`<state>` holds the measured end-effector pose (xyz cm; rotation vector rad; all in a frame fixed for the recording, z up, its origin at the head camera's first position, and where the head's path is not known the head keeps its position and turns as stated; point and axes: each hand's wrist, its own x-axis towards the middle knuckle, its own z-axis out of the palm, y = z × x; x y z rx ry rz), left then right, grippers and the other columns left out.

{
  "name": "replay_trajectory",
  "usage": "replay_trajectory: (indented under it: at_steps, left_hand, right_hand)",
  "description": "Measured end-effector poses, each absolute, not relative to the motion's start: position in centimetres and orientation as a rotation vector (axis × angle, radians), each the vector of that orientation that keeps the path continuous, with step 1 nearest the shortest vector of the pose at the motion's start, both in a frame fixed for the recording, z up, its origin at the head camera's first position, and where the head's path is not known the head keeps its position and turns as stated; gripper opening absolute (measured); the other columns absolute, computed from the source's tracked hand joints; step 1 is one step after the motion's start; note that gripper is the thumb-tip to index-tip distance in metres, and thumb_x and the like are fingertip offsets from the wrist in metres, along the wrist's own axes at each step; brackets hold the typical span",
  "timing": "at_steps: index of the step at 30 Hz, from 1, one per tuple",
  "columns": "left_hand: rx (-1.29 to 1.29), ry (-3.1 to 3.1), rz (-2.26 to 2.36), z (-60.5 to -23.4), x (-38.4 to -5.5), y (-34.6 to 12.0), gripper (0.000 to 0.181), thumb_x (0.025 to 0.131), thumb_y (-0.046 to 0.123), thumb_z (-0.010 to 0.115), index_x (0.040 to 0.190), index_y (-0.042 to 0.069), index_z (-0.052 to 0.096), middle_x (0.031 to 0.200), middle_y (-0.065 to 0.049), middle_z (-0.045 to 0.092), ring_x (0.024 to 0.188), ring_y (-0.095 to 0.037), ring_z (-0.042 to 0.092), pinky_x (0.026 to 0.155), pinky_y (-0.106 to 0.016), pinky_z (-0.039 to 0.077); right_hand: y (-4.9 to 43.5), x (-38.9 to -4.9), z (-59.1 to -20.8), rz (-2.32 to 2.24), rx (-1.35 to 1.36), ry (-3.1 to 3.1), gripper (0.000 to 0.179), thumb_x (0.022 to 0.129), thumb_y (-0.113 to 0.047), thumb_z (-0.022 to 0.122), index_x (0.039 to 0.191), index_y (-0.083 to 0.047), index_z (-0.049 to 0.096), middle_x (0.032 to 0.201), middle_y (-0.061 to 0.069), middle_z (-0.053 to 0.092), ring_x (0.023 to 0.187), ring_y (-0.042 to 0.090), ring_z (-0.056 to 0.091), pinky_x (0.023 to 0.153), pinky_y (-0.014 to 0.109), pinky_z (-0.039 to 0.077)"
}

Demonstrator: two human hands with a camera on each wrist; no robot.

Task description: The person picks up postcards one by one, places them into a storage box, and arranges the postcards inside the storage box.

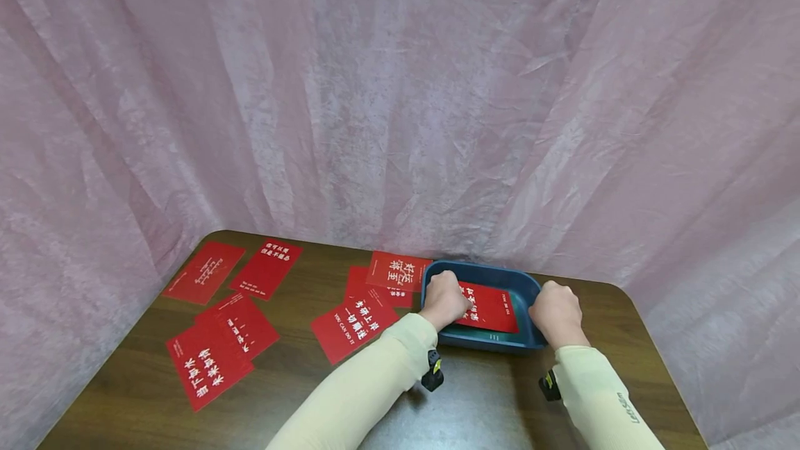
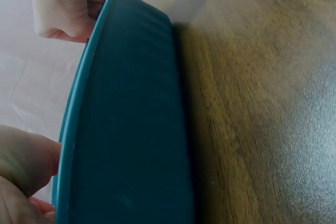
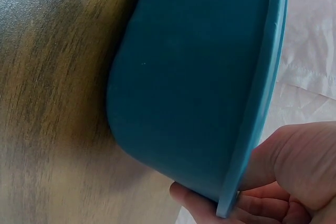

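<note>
Pink drapes (image 1: 400, 96) around a table (image 1: 487, 394) suggest a booth.

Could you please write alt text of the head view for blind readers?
A left hand and right hand hold opposite ends of a blue tray containing a red card with Chinese writing. More red cards lie left of it on a wooden table; pink curtain hangs behind.

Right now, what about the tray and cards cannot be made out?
Head view: left part of the red card in blue tray, hidden by left hand.
Head view: small print on loose cards, too small.
Left wrist view: tray's inside, hidden by its wall.
Right wrist view: tray's left end, cut off by picture's top edge.
</note>
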<state>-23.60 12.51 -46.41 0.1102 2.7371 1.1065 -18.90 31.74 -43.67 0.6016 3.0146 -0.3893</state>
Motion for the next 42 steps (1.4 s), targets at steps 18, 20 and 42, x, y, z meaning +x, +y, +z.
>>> replay_trajectory:
  at_steps: [18, 20, 42]
  left_hand:
    - [0.146, 2.767, 1.087, -46.3, -23.2, 12.0, 0.03, 0.075, 0.021, 0.073, 0.054, 0.013, 0.052, 0.05, -0.003, 0.054, 0.05, -0.015, 0.052, 0.042, -0.029, 0.037]
    - [0.161, 2.775, 1.071, -46.1, -23.0, 11.9, 0.027, 0.075, 0.02, 0.073, 0.056, 0.013, 0.055, 0.051, -0.002, 0.054, 0.049, -0.015, 0.052, 0.042, -0.029, 0.037]
    - [0.403, 2.942, 0.974, -40.6, -22.1, 8.4, 0.034, 0.074, 0.041, 0.075, 0.089, 0.012, 0.068, 0.073, 0.001, 0.065, 0.065, -0.012, 0.059, 0.05, -0.028, 0.045]
  right_hand:
    - [31.5, -18.8, -43.7, -0.383, 0.607, 3.014, 0.034, 0.076, -0.014, 0.068, 0.094, 0.012, 0.057, 0.083, 0.029, 0.062, 0.065, 0.034, 0.061, 0.055, 0.047, 0.054]
    - [31.6, -18.8, -43.7, -0.389, 0.605, 3.02, 0.033, 0.076, -0.014, 0.067, 0.094, 0.013, 0.057, 0.084, 0.03, 0.061, 0.066, 0.035, 0.061, 0.054, 0.047, 0.054]
    - [31.5, -18.5, -43.5, -0.392, 0.576, 3.026, 0.029, 0.078, -0.014, 0.063, 0.092, 0.012, 0.058, 0.082, 0.029, 0.061, 0.066, 0.035, 0.059, 0.053, 0.046, 0.053]
